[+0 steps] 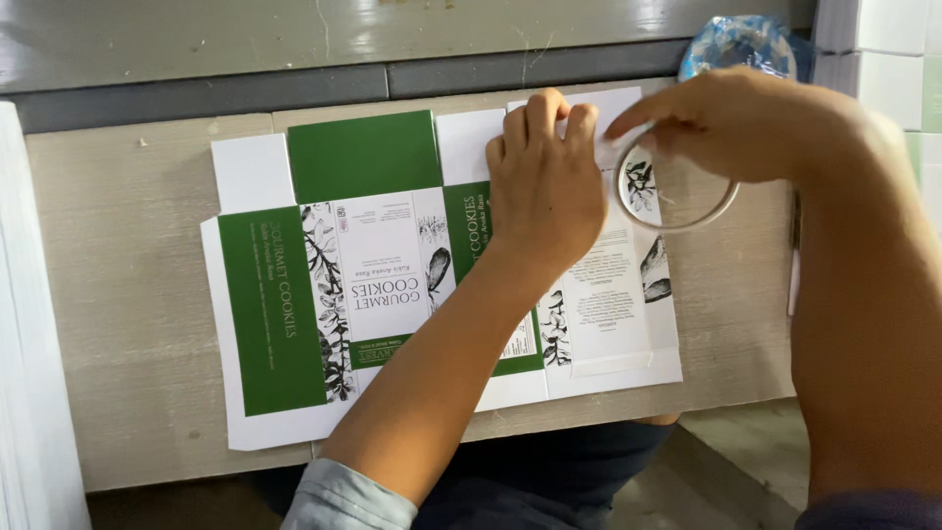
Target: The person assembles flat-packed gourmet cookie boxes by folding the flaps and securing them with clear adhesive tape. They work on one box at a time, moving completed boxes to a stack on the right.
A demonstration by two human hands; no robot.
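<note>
Head view: tape roll (pixel 677 196) under right hand (pixel 746 123) (left hand (pixel 545 186) alongside)

A pale wood-grain desk (pixel 128 294) is seen beneath the work. Behind it, a grey painted ledge (pixel 294 39) is set along the far edge. A crumpled blue-tinted clear plastic bag (pixel 741 44) is lodged at the back right, beside white tiled blocks (pixel 888 59). A white stack edge (pixel 25 344) is seen at left.

Head view, steeply downward (close overhead)
</note>
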